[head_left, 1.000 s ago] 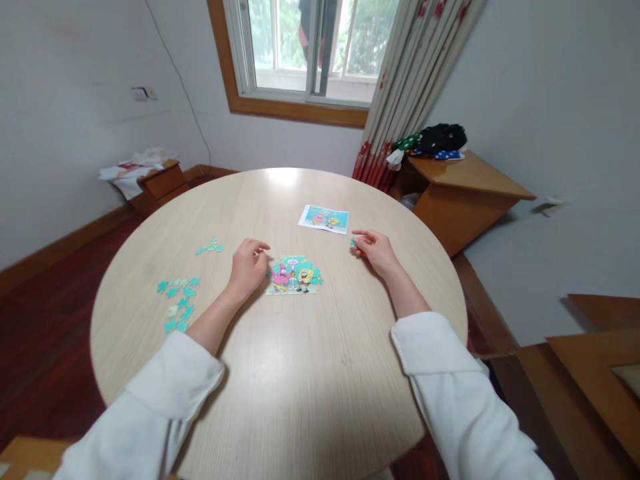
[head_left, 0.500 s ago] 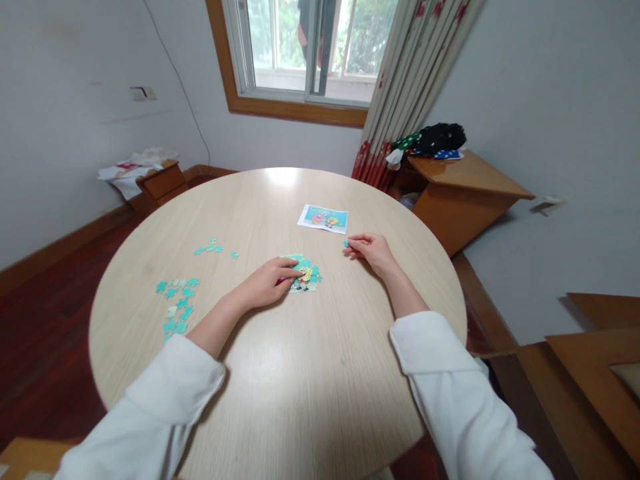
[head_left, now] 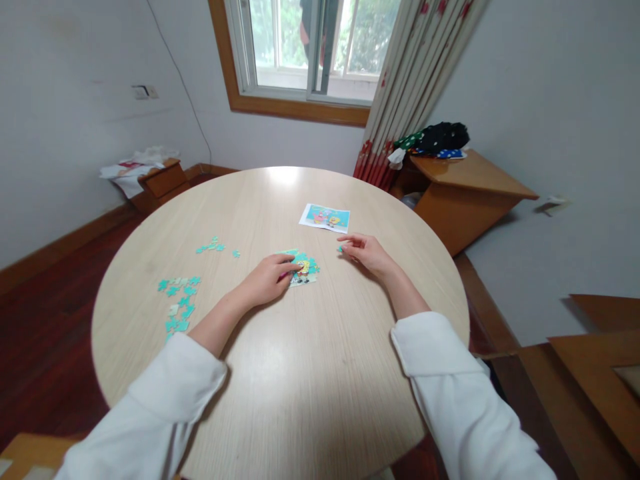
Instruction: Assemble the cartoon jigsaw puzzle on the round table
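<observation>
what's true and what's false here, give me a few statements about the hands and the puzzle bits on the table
1. The left hand rests on the partly built puzzle. True.
2. The right hand holds nothing. False: the right hand pinches a small teal piece at its fingertips.
3. The printed picture lies beyond the right hand, towards the window side of the table. True.
4. The loose teal pieces lie to the right of the puzzle. False: they lie to its left, beyond the left hand.
5. The table is square. False: it is round.
</observation>
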### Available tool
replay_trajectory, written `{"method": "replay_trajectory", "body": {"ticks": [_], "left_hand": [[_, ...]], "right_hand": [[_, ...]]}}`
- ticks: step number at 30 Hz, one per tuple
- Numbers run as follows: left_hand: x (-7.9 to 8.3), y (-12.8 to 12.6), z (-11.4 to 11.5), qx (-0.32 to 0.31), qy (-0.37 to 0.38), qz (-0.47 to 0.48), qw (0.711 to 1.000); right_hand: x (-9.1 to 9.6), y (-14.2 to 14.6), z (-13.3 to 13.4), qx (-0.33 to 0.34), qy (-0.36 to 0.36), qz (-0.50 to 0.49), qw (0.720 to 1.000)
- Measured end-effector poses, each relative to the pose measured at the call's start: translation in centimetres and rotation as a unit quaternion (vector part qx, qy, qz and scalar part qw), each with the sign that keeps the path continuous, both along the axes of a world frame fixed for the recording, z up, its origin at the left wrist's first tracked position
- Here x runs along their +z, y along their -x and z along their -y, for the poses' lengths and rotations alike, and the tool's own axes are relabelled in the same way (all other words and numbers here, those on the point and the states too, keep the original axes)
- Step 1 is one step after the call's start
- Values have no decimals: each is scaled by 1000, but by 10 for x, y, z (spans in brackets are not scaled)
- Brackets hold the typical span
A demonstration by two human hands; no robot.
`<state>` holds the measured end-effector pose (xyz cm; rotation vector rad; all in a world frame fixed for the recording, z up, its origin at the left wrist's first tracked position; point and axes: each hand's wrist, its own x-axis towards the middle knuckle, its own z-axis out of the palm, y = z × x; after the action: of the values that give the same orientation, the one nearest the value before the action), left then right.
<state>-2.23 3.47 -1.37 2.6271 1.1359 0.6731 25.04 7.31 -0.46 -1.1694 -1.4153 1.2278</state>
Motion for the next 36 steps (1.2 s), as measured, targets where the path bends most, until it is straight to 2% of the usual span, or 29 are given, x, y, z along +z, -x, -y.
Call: {"method": "replay_trajectory", "body": {"ticks": [5,11,15,18,22,27,36], "left_hand": [[-2,0,-1,-3,-7,-5,1000],[-3,0,-2,-5,-13,-8,1000],[-1,0,-1,-2,-13,-9,1000],[-2,0,-1,-1,-15,-10,1000],[-4,2,-2,-5,-15,-5,1000],[-5,2,-3,-8,-11,-5,1000],[-4,1,-2,-3,-14,-9,1000]], "right_hand": [[-2,5,3,45,50,-7,998],[-2,11,6,92,77,-18,993],[0,12,7,119,61,-26,991],[2,12,8,141,29,8,990],[2,14,8,132,9,41,990],[1,18,10,127,47,-8,991],[6,26,16,144,76,10,987]]}}
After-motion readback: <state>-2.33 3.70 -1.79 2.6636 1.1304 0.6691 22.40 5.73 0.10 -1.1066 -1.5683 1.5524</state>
